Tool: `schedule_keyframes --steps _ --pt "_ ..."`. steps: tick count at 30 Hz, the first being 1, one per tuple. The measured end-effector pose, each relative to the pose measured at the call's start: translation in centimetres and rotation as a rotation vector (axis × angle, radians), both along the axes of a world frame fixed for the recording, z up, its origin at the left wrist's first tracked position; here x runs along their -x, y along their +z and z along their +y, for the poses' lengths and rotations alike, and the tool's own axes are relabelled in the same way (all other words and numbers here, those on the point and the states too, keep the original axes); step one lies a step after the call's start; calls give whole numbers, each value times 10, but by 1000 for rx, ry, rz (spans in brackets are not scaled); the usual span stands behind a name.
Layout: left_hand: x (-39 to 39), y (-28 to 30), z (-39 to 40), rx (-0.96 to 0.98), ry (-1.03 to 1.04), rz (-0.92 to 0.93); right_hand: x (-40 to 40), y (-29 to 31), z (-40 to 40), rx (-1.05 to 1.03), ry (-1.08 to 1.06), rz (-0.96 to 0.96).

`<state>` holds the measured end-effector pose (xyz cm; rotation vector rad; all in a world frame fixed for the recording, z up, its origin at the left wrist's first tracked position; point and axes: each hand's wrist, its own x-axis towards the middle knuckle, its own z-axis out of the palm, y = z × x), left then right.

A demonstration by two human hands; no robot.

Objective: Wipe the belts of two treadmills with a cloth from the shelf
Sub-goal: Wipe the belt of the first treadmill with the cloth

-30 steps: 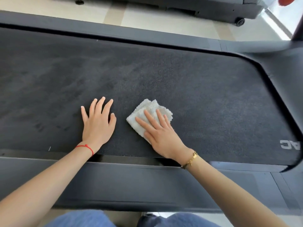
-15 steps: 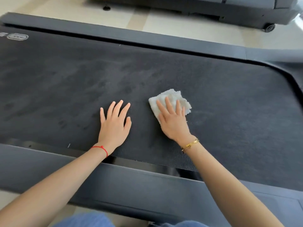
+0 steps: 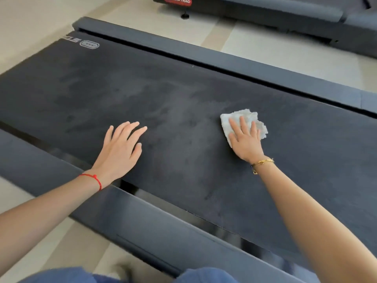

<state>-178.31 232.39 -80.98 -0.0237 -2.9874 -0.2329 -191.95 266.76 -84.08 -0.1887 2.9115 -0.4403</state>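
Head view: my right hand presses the white cloth flat on the treadmill belt, fingers straight and spread. Left hand flat, bracing. I'd use overlapping strokes with even pressure, rail to rail.

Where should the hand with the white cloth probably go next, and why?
Probably sweep the cloth leftward across the belt. The right hand presses it flat, and dull smudges show on the belt toward the resting left hand.
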Motion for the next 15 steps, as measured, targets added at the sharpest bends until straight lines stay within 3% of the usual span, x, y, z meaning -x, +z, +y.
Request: schedule_keyframes --steps 3,11,15 --pt "1 10 -15 -19 53 19 8 -1 -36 12 50 12" --pt "11 -3 -59 -2 70 5 -68 -7 -167 16 614 111" --pt "16 -14 -91 -24 70 5 -101 -13 -188 75 706 104"
